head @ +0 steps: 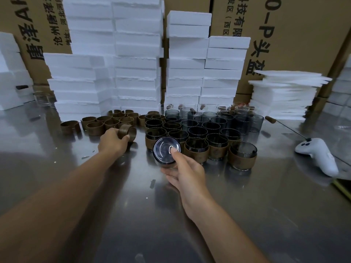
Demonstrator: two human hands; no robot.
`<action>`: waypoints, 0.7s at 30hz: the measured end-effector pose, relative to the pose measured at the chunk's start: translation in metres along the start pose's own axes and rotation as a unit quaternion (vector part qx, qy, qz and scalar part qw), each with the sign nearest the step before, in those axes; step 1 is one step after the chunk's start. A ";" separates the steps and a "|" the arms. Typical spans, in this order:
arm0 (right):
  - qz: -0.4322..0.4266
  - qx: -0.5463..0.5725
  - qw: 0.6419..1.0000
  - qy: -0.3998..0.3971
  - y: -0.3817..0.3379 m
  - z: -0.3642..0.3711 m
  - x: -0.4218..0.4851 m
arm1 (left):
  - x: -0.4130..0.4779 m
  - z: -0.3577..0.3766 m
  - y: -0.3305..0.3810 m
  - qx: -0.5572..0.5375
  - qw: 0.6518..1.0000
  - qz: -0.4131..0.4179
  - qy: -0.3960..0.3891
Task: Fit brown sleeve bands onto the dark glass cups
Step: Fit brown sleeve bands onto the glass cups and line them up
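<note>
My left hand (pixel 112 142) grips a brown sleeve band (pixel 127 132) at the near edge of a cluster of loose bands (pixel 106 122) on the steel table. My right hand (pixel 182 170) holds a dark glass cup (pixel 166 150) tilted on its side, its bottom facing me and my thumb on the base. Behind it stands a group of dark cups (pixel 205 126). Those in the front rows wear brown bands (pixel 242 160); those farther back are bare.
Stacks of white foam boxes (pixel 136 59) and cardboard cartons (pixel 296 35) wall off the back. A pile of foam sheets (pixel 284 93) sits at the right, with a white controller (pixel 319 154) and a thin rod (pixel 284 126) near it. Clear glasses (pixel 44 98) stand far left.
</note>
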State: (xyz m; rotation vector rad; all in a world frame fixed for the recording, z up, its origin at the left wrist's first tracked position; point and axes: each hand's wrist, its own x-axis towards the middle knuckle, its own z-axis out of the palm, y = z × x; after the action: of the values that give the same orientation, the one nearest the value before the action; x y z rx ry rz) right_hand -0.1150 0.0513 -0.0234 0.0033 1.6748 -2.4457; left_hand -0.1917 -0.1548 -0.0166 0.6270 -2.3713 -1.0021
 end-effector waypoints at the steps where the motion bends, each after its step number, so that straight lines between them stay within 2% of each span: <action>1: -0.001 0.002 1.000 0.000 0.000 0.000 0.000 | -0.003 0.000 0.002 -0.024 1.000 0.012 0.008; 5: -0.009 -0.013 1.000 0.003 -0.001 0.000 -0.003 | -0.029 -0.009 0.022 -0.206 0.977 0.061 -0.006; 7: -0.017 -0.017 1.000 0.003 -0.002 0.001 -0.004 | -0.048 -0.017 0.031 -0.245 0.962 0.122 -0.013; 11: -0.028 -0.023 0.999 -0.003 -0.004 0.002 -0.008 | -0.084 -0.030 0.041 -0.256 0.938 0.231 -0.019; 14: -0.009 -0.008 1.000 -0.006 -0.006 0.003 -0.011 | -0.102 -0.033 0.036 -0.225 0.932 0.283 -0.016; 17: 0.011 0.032 0.999 -0.029 -0.009 0.002 -0.014 | -0.111 -0.034 0.032 -0.219 0.923 0.315 -0.033; 21: 0.022 0.047 0.997 -0.058 -0.010 0.000 -0.016 | -0.118 -0.035 0.031 -0.237 0.915 0.318 -0.068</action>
State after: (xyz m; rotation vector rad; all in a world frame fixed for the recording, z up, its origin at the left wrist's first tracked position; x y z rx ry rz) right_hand -0.1006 0.0572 -0.0123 -0.0866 1.4945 -2.4389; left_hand -0.0867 -0.0858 -0.0019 -0.3881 -2.0803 -1.2503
